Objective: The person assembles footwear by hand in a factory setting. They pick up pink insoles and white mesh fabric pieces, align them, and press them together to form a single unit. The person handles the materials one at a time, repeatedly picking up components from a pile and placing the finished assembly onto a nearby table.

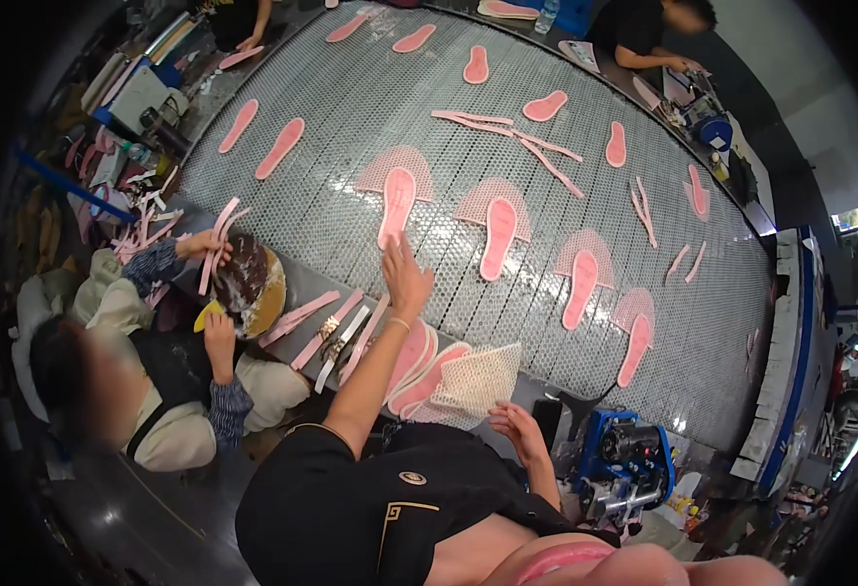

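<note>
Head view: left hand (405,276) reaching up at frame centre, fingers spread open, tips touching lower end of pink insole (396,205) lying on mesh piece (375,174) on grey conveyor belt (351,88). Right hand (515,427) hovering at lower centre, fingers loosely open, gripping nothing, just below white mesh sheet (480,378) and stack of pink insoles (419,366). Seated person (155,391) at left working beside belt.

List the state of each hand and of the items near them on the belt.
Left hand: open, fingers spread, reaching to the belt edge.
Right hand: open, empty, below the mesh sheet.
Pink foam insole: flat on a pink mesh piece.
White mesh sheet: lying atop stacked pink insoles.
</note>
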`<state>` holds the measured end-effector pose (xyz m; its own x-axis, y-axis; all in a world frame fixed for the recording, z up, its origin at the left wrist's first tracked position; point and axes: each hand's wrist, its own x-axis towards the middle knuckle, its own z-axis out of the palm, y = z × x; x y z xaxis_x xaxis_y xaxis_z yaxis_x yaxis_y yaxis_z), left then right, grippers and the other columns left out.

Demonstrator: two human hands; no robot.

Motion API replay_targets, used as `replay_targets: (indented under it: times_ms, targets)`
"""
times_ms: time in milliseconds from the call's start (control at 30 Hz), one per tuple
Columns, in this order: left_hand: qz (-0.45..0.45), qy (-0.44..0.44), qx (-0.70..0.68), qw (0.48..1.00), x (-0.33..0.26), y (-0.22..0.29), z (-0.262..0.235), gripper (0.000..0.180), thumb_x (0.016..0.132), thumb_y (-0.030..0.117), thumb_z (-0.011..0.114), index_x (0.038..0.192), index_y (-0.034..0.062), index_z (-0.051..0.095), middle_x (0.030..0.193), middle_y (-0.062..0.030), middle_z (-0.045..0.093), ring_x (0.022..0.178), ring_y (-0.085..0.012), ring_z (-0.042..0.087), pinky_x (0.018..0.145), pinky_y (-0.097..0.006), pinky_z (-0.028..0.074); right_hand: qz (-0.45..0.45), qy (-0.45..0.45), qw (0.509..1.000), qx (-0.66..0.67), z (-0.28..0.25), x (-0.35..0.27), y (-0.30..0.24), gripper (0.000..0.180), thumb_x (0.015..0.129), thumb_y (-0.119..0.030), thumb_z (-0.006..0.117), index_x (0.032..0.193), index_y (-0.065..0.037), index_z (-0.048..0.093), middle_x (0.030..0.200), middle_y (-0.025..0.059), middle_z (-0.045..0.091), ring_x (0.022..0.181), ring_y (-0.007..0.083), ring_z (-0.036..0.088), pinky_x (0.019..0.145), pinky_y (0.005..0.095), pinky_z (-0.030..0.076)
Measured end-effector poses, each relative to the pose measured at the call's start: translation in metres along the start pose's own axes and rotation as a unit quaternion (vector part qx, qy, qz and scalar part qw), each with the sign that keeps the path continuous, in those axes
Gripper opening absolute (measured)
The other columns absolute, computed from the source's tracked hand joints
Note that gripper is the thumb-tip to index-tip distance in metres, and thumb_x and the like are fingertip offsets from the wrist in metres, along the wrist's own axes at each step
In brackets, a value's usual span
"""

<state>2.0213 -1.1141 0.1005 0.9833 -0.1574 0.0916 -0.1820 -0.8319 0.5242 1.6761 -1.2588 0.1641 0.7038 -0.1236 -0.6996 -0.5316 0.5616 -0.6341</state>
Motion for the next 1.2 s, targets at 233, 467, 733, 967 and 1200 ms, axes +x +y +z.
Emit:
replay_targets:
  times_ms: [233, 467, 733, 967, 1200]
  targets:
    - [0.149, -0.048, -0.109, 0.982, -0.18, 0.024, -0.015, 0.081, 0.073, 0.013, 0.063, 0.143, -0.0009, 0.024, 0.141, -0.026, 0.03, 0.129, -0.0424, 0.031, 0.109, -0.049, 0.025, -0.038, 0.14, 0.978, -0.152, -0.079, -0.098, 0.155, 0.03, 0.093, -0.017, 0.058, 0.116, 0.002, 0.059, 0.104, 0.0103, 0.066, 0.093, 0.0159, 0.061, 0.084, 0.0295, 0.048]
    - [0.23, -0.148, -0.13, 0.953, -0.292, 0.044, -0.023, 0.078, 0.074, 0.011, 0.061, 0.142, -0.0004, 0.025, 0.139, -0.0248, 0.032, 0.128, -0.0418, 0.033, 0.107, -0.05, 0.027, -0.039, 0.528, 0.714, -0.459, -0.16, -0.225, 0.299, 0.04, 0.081, -0.015, 0.064, 0.119, 0.0, 0.058, 0.118, 0.0213, 0.057, 0.11, 0.0354, 0.053, 0.095, 0.0429, 0.041]
    - [0.306, -0.222, -0.175, 0.909, -0.384, 0.055, -0.019, 0.067, 0.076, 0.009, 0.058, 0.137, -0.0087, 0.034, 0.139, -0.0271, 0.037, 0.132, -0.0417, 0.032, 0.113, -0.045, 0.021, -0.061, 0.683, 0.566, -0.457, -0.217, -0.222, 0.344, 0.05, 0.081, -0.019, 0.065, 0.125, 0.001, 0.051, 0.131, 0.0207, 0.051, 0.121, 0.0356, 0.047, 0.103, 0.0464, 0.035]
    - [0.373, -0.355, -0.153, 0.843, -0.466, 0.09, -0.018, 0.068, 0.076, 0.003, 0.058, 0.139, -0.0061, 0.03, 0.132, -0.0264, 0.04, 0.122, -0.0391, 0.043, 0.104, -0.043, 0.036, -0.046, 0.773, 0.559, -0.297, -0.219, -0.246, 0.366, 0.034, 0.083, -0.011, 0.055, 0.116, -0.003, 0.059, 0.116, 0.0149, 0.062, 0.109, 0.0311, 0.057, 0.095, 0.0426, 0.041]
    - [0.385, -0.505, -0.16, 0.756, -0.501, 0.131, -0.002, 0.054, 0.08, 0.004, 0.058, 0.132, 0.0014, 0.044, 0.12, -0.018, 0.055, 0.103, -0.0302, 0.059, 0.091, -0.038, 0.047, -0.135, 0.823, 0.5, -0.233, -0.209, -0.334, 0.324, 0.018, 0.083, -0.01, 0.06, 0.1, -0.005, 0.066, 0.09, 0.0116, 0.067, 0.09, 0.0296, 0.06, 0.084, 0.0415, 0.044]
